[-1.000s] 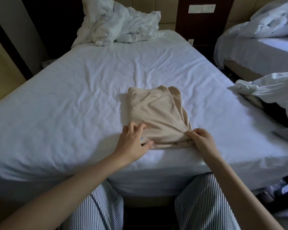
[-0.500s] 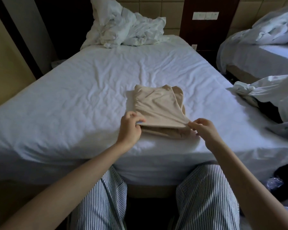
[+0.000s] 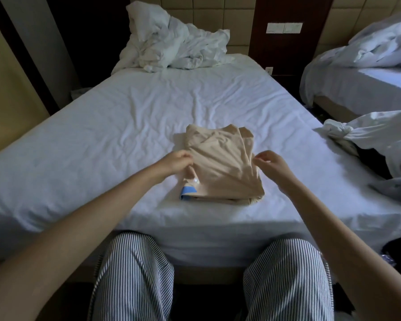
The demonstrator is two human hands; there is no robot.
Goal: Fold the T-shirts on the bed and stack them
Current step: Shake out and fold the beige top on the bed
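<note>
The shirt [image 3: 220,167] is a beige, folded bundle on the bed [image 3: 125,126], lying between your two hands close to the bed's near edge. Its top layer is drawn into creases that fan out from the near right corner.

Your left hand [image 3: 175,162] pinches the shirt's left edge about halfway along, with the fingers [image 3: 187,156] curled in against the thumb. Your right hand [image 3: 272,166] does the same at the right edge: its fingertips [image 3: 259,156] are bunched together on the cloth and the wrist is raised above the sheet. Both hands are gripping the shirt, level with each other.

Just nearer to you than your left fingers, a blue patch [image 3: 187,190] shows at the shirt's near left corner, under the top layer.

Beyond your fingers the white sheet runs wrinkled up to a crumpled duvet [image 3: 171,47], heaped against the padded headboard [image 3: 236,17]. To the right of your right fingers, well apart, a knotted heap of white linen [image 3: 366,135] lies off the bed's side. Farther back on that side is a second bed [image 3: 368,89]. A pale switch plate [image 3: 284,27] sits on the dark panel between the two beds.

Below your hands, your knees in striped trousers [image 3: 134,276] are up against the mattress.
</note>
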